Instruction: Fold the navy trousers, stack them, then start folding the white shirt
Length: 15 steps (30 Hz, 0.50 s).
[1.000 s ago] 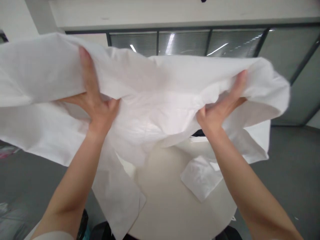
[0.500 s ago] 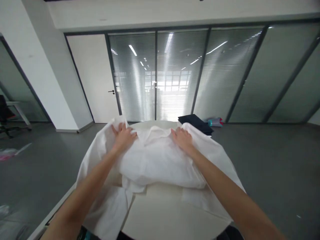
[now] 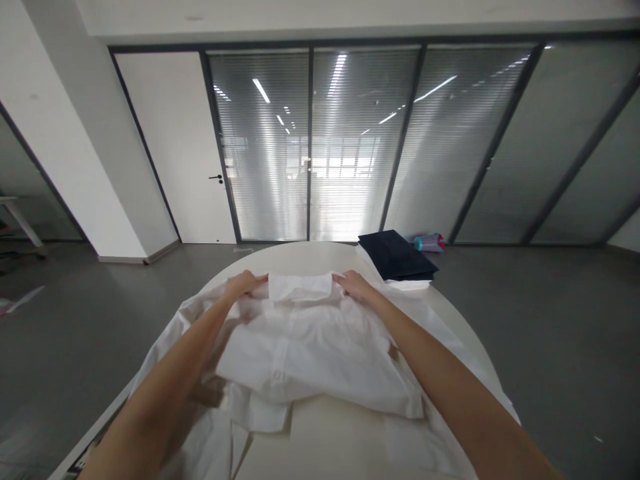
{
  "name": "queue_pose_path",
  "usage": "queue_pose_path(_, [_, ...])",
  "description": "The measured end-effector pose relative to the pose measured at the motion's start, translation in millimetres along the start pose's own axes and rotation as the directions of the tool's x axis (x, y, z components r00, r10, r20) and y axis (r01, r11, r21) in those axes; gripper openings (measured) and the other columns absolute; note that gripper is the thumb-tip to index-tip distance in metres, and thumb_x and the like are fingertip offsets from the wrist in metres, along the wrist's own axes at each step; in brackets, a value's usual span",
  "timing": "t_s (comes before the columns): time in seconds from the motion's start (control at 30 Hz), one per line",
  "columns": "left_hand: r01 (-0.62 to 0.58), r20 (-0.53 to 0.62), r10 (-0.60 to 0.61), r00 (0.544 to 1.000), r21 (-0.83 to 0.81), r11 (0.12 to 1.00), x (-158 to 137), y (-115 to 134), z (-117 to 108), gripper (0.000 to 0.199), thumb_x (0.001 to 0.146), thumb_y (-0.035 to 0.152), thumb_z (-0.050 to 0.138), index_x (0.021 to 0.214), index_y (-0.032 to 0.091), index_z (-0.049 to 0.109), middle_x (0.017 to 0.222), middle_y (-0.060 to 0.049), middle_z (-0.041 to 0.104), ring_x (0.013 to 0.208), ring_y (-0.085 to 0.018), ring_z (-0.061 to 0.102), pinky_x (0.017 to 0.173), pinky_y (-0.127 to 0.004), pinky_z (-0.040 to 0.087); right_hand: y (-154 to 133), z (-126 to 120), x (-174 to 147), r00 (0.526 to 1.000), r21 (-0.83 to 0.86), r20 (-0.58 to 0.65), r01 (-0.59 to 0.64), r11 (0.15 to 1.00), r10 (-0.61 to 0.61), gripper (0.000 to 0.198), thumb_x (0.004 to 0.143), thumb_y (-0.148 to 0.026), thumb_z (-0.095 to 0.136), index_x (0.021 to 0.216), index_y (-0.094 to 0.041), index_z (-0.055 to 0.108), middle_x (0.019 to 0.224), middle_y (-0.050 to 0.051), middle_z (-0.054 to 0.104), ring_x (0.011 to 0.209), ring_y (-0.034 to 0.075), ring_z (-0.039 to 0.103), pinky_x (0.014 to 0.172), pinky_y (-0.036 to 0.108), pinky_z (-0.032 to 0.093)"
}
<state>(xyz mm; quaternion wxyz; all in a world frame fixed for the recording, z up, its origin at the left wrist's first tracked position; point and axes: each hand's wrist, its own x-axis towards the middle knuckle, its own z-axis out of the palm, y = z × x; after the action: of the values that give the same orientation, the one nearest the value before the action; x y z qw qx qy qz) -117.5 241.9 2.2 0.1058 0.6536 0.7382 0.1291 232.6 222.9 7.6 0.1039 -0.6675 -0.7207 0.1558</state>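
Mostly matt surfaces, some gloss

White collared cloth shirt: thin, matt, creased. Off-white round bench: smooth, matt. Navy folded rectangular stack: matt, cloth-looking. Tall dark-framed glass panels: glossy, reflective. Flat white door: smooth, matt. Dark grey floor: smooth.

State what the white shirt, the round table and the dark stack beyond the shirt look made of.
White shirt: thin matte woven cloth, perhaps cotton or a blend, judging by its soft creases.
Round table: pale smooth top, possibly laminate or painted board; no grain shows.
Dark stack: matte, probably folded fabric, though its flat, crisp edges leave card possible.
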Motion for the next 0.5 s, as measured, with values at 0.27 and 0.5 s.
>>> queue_pose_path(0.27, [0.132, -0.118, -0.130, 0.984, 0.005, 0.991, 36, 2, 21, 0.051, 0.075, 0.059, 0.066, 0.099, 0.015, 0.064, 0.072, -0.016, 0.069, 0.073, -0.034, 0.067, 0.063, -0.040, 0.044, -12, 13, 46, 0.962, -0.048, -0.098, -0.260, 0.964, 0.254, 0.063, 0.088, -0.049, 0.060, 0.133, -0.006, 0.054, 0.120, 0.028, 0.066, 0.114, 0.037, 0.064, 0.087, 0.045, 0.050])
queue_pose_path(0.5, [-0.282, -0.247, 0.284, 0.926, 0.046, 0.958, 27, 16, 48, 0.039, 0.093, 0.049, 0.045, 0.077, 0.018, 0.064, 0.077, -0.011, 0.068, 0.081, -0.025, 0.064, 0.075, -0.034, 0.043, -10, 29, 41, 0.937, -0.161, -0.343, -0.137, 0.977, 0.075, 0.037, 0.096, -0.035, 0.047, 0.123, -0.014, 0.062, 0.120, 0.021, 0.063, 0.107, 0.033, 0.064, 0.086, 0.042, 0.049])
